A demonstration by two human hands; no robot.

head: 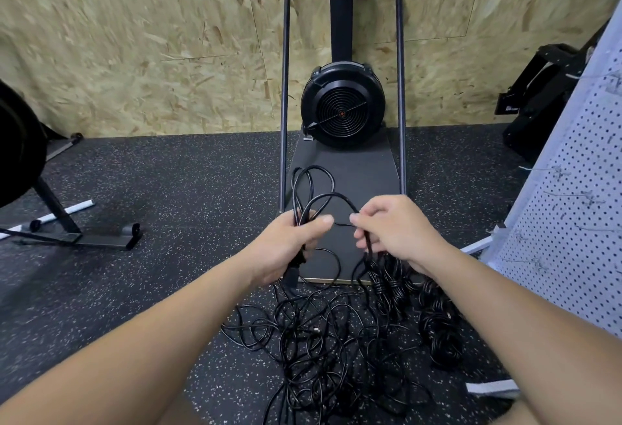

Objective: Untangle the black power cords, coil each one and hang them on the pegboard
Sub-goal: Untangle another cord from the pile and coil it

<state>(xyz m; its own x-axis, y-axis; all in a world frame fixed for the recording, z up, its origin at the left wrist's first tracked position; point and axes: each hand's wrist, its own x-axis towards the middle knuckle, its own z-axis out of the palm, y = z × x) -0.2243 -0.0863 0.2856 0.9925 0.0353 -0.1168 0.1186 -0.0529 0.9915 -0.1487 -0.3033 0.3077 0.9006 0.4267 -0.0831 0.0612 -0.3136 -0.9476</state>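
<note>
This looks like a gym or workout room doubling as a work space. The floor [168,182] is black speckled rubber matting, the kind laid in gyms. Against the wall [134,37], made of bare chipboard panels, stands an exercise machine [342,111] with a round black fan wheel, a tall tube frame and a small monitor at the top. At the left edge another machine [20,145] shows a dark wheel on a steel foot. At the right leans a white pegboard [579,206] with wire hooks.
</note>
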